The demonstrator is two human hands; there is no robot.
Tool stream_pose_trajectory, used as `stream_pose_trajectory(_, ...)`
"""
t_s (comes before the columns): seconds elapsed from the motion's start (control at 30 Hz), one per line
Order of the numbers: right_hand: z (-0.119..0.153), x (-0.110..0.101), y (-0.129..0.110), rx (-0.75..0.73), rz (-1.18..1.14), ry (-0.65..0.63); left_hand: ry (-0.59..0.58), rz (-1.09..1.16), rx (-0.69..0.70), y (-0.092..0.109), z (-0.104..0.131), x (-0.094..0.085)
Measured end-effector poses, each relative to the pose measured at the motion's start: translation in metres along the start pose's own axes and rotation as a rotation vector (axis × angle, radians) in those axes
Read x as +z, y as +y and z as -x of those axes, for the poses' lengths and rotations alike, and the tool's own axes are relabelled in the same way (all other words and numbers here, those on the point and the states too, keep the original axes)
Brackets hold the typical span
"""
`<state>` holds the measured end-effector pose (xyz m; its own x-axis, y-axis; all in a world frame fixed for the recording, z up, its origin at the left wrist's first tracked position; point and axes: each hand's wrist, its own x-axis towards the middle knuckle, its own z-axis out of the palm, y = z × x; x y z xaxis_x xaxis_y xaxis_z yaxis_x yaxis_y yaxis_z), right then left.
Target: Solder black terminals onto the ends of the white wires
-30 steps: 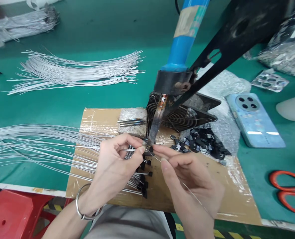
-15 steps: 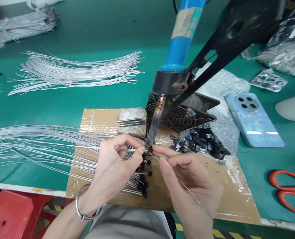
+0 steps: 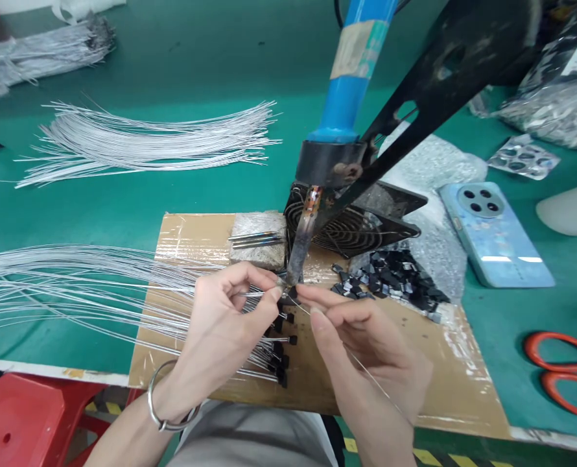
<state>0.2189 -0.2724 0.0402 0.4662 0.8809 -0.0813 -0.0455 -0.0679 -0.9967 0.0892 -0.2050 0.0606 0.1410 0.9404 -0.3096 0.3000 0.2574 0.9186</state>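
At the tip of the blue soldering iron (image 3: 340, 104), my left hand (image 3: 235, 318) pinches the end of a thin white wire (image 3: 252, 294). My right hand (image 3: 366, 344) holds a thin solder wire (image 3: 373, 378) between thumb and fingers, its end at the iron's tip. A small black piece (image 3: 292, 296) sits by the right fingertips; whether a finger touches it is unclear. White wires with black ends (image 3: 279, 363) lie under and beside my left hand on the cardboard (image 3: 444, 389). The exact joint at the tip is too small to make out.
A black fan (image 3: 351, 227) stands behind the iron, held by a black metal arm (image 3: 434, 104). Black pieces (image 3: 400, 279) lie to the right, then a blue phone (image 3: 500, 240) and red scissors (image 3: 561, 370). A white wire bundle (image 3: 157, 139) lies at back left.
The hands and wires hold nearly the same place. My right hand has shifted very slightly left, and the view has moved a little.
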Motion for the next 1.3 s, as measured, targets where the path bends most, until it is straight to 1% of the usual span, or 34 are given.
stream_pose_trajectory(0.33, 0.0007, 0.0003, 0.0006, -0.007, 0.002, 0.015, 0.010, -0.021, 0.000, 0.0025, 0.0000, 0.0036)
stream_pose_trajectory(0.77, 0.0010, -0.0006, 0.0031, -0.035, 0.002, -0.005, 0.010, -0.024, -0.002, 0.0035, 0.0014, 0.0013)
stream_pose_trajectory(0.97, 0.0022, 0.0018, 0.0018, -0.050, 0.019, 0.030, 0.014, -0.013, 0.016, 0.0028, 0.0013, 0.0016)
stream_pose_trajectory(1.13, 0.0016, 0.0007, 0.0041, -0.104, 0.016, 0.009, 0.022, -0.023, 0.023, 0.0034, 0.0007, 0.0031)
stream_pose_trajectory(1.3, 0.0004, 0.0002, 0.0084, -0.146, 0.074, 0.019, 0.022, -0.029, 0.019, 0.0022, 0.0006, 0.0035)
